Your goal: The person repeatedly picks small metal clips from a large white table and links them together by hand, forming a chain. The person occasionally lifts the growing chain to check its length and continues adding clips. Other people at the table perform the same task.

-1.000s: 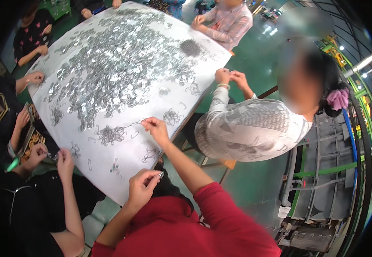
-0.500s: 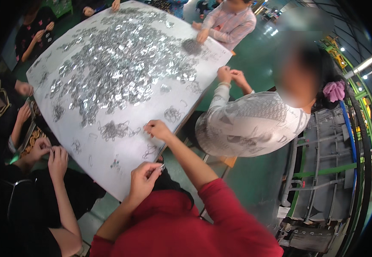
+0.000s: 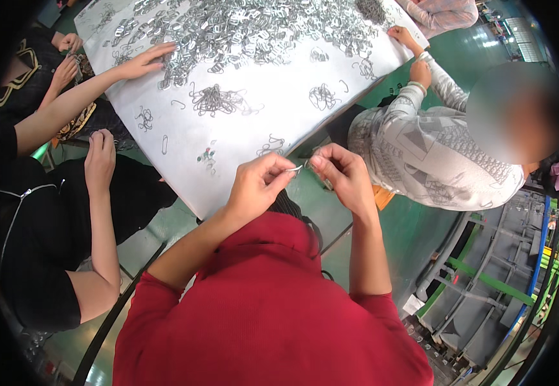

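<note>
At the centre of the frame, a person in a red top is holding both hands just beside each other near the table's (image 3: 163, 177) lower edge. The left hand (image 3: 263, 179) is closing thumb and forefinger on a silvery clip (image 3: 297, 170), which is pointing toward the right hand (image 3: 345, 175). That one is pinching a thin wire (image 3: 307, 164), its shape too small to tell. A heap of hooks (image 3: 214, 100) is lying just above centre, a smaller bunch (image 3: 323, 96) to its right. Shiny buckles (image 3: 253, 32) are spreading across the top, and a co-worker's hand (image 3: 143, 63) is reaching toward them at upper left.
</note>
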